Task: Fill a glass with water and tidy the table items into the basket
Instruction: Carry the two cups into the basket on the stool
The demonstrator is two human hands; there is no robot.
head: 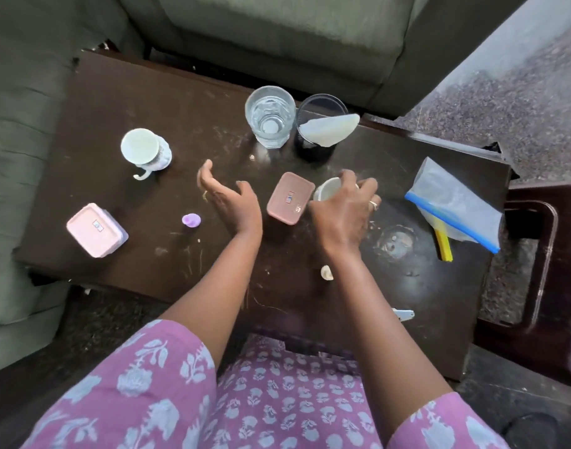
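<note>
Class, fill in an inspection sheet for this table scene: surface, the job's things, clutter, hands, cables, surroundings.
Surface: dark table, scratched, with crumbs and a ring mark.
Job's things: glass holds water; black mesh basket stands beside it with a pale sheet sticking out.
Clutter: dark pink box, pale pink box, white jar, purple piece, zip bag, yellow strip.
Hands: left hand open above the table; right hand grips a white cup, fingers curled over its rim.
Cables: nothing seen.
Surroundings: grey-green sofa, speckled floor.
</note>
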